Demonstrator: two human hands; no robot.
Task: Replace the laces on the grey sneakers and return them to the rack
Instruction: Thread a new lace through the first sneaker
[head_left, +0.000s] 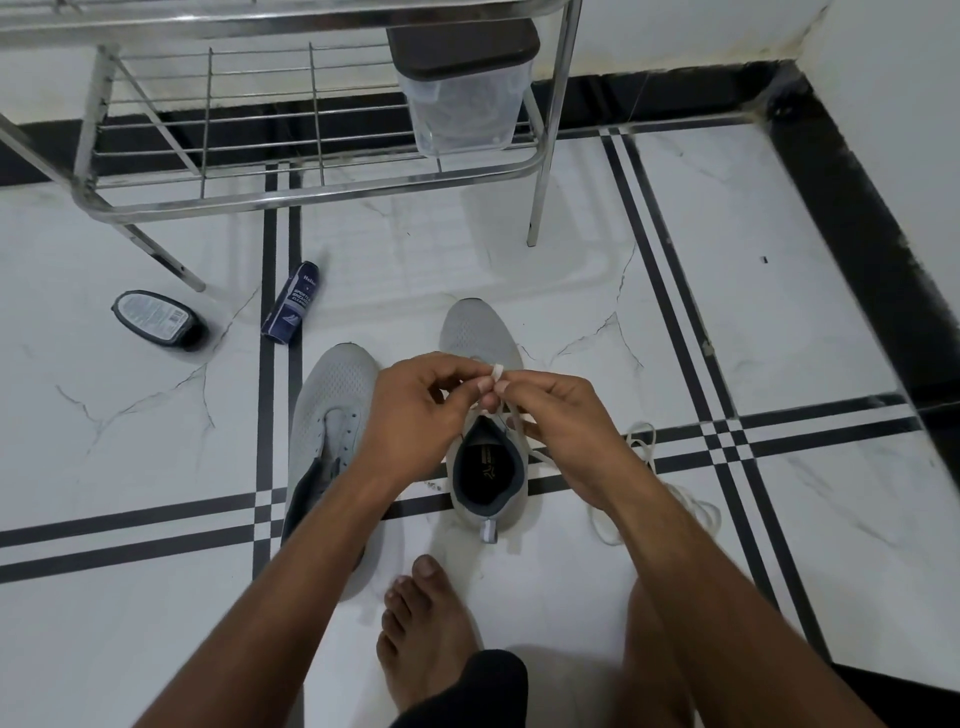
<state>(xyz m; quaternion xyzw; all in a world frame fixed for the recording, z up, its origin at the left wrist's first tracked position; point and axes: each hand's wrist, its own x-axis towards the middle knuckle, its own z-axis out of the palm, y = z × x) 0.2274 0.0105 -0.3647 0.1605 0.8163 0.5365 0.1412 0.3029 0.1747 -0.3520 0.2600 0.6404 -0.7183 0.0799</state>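
Observation:
Two grey sneakers stand on the tiled floor. The left sneaker (332, 410) has empty eyelets and no lace. Over the right sneaker (480, 332), my left hand (415, 415) and my right hand (558, 421) both pinch a white lace (497, 372) above its tongue. The lace runs down to the shoe's opening. A loose loop of white lace (691, 512) lies on the floor to the right of that shoe, partly hidden by my right forearm.
A steel shoe rack (311, 195) stands at the back, holding a clear plastic container (465, 98) with a dark lid. A shoe-polish tin (156, 317) and a dark cleaner bottle (291, 304) lie left of the shoes. My bare foot (421, 623) rests near the heels.

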